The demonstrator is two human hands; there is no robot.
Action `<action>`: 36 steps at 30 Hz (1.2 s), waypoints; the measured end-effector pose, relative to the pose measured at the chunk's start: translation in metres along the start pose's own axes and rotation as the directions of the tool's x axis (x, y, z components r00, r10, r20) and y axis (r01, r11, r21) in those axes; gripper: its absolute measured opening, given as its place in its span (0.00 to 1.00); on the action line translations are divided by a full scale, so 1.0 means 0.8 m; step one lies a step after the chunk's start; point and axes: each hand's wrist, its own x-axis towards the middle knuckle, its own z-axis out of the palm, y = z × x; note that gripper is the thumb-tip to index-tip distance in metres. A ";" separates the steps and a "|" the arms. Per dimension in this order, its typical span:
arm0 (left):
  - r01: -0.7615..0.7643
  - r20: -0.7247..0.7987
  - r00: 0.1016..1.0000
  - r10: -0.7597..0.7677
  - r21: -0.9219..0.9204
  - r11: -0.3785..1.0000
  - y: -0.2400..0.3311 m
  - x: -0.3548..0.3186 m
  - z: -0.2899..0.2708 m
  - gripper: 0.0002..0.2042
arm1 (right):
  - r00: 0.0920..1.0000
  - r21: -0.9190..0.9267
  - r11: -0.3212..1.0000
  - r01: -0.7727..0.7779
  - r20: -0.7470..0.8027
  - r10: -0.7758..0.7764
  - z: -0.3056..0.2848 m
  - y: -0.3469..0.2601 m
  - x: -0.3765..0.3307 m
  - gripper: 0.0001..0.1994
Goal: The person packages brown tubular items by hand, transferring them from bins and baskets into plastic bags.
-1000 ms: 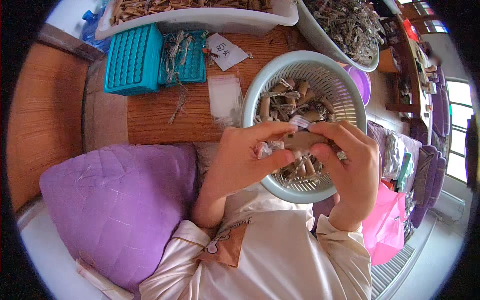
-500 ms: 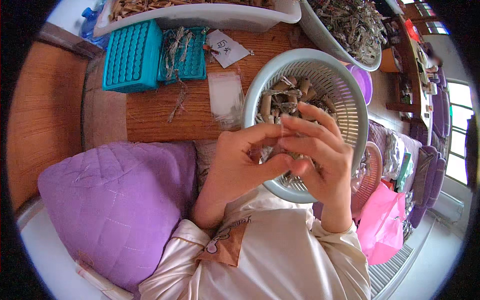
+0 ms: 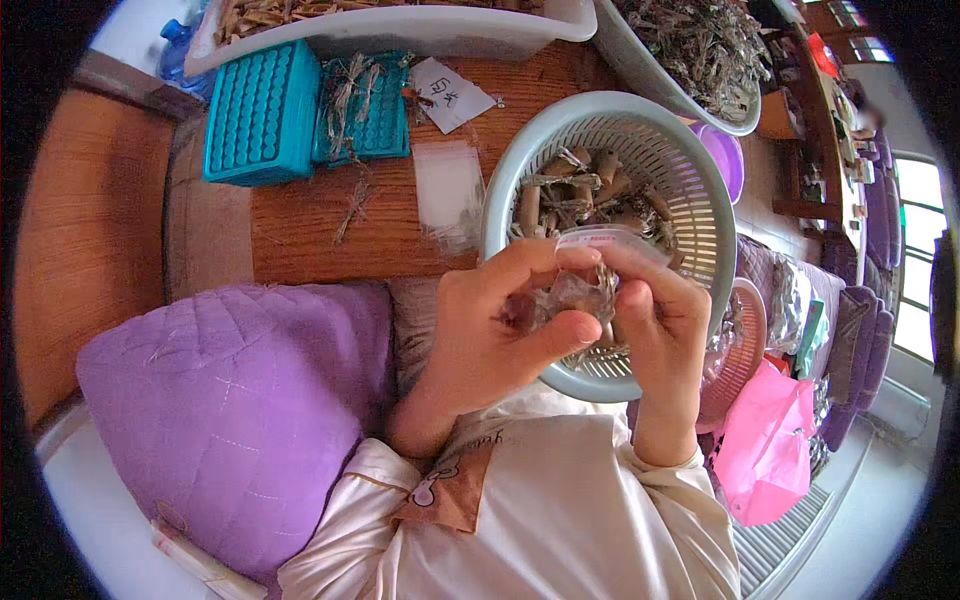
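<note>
A small clear plastic bag [image 3: 585, 292] is held between my two hands over the near side of a grey-green slotted basket [image 3: 498, 190]. My left hand [image 3: 500, 325] grips the bag's left side, thumb in front and fingers behind. My right hand [image 3: 660, 305] is closed on its right side, near the pale strip along the bag's top edge. Something silvery shows through the crinkled plastic, too unclear to name. Short brown tubes [image 3: 577, 200] with tufts of silvery strands lie in the basket.
Left of the basket lies a stack of flat clear bags [image 3: 448, 195]. Teal trays [image 3: 258, 115] and a white note [image 3: 450, 95] lie beyond. Large tubs [image 3: 400, 42] stand at the back. A purple cushion [image 3: 240, 400] is at left, a pink bag [image 3: 765, 450] at right.
My right fingers have come down from their raised, spread pose and closed on the bag. The bag's top strip now shows above my fingers.
</note>
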 end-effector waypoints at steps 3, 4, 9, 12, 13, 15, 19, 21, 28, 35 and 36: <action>-0.098 -0.080 0.990 0.112 0.165 0.981 0.009 0.000 0.003 0.24 | 0.999 -0.028 0.999 0.018 -0.026 -0.018 0.002 -0.001 0.001 0.12; -0.099 -0.079 0.990 0.113 0.166 0.981 0.008 0.000 0.002 0.24 | 0.999 -0.028 0.999 0.018 -0.026 -0.019 0.002 0.000 0.001 0.12; -0.387 -0.141 0.769 0.623 0.673 0.630 0.017 0.006 -0.006 0.17 | 0.973 -0.267 0.937 0.225 0.022 -0.228 0.002 0.013 0.001 0.11; -0.475 -0.034 0.715 0.698 0.709 0.521 0.018 -0.002 -0.002 0.13 | 0.957 -0.403 0.868 0.288 0.158 -0.245 0.004 -0.005 0.002 0.16; -0.451 0.017 0.760 0.649 0.733 0.509 0.019 -0.001 -0.001 0.11 | 0.926 -0.421 0.825 0.376 0.155 -0.343 0.007 0.002 0.002 0.19; -0.405 0.071 0.824 0.561 0.767 0.497 0.023 -0.001 0.000 0.08 | 0.912 -0.499 0.764 0.410 0.197 -0.361 0.006 0.001 0.002 0.18; -0.422 0.059 0.833 0.550 0.710 0.564 0.013 0.009 -0.002 0.05 | 0.871 -0.650 0.587 0.483 0.285 -0.400 0.005 0.005 0.002 0.16; -0.390 -0.078 0.857 0.510 0.547 0.740 -0.004 0.016 -0.008 0.05 | 0.844 -0.662 0.536 0.524 0.322 -0.428 0.003 0.007 0.001 0.15; -0.283 -0.759 0.568 0.317 0.181 0.942 0.005 0.022 -0.080 0.06 | 0.981 -0.450 0.876 0.175 0.001 -0.195 -0.008 -0.013 -0.010 0.10; -0.271 -0.119 0.950 0.289 0.149 0.951 0.006 0.016 -0.001 0.09 | 0.964 -0.238 0.936 0.258 0.004 -0.264 -0.010 -0.002 -0.002 0.09; -0.221 -0.051 0.970 0.238 0.227 0.949 0.014 0.016 -0.003 0.08 | 0.964 -0.232 0.937 0.260 0.009 -0.265 -0.008 -0.002 -0.001 0.09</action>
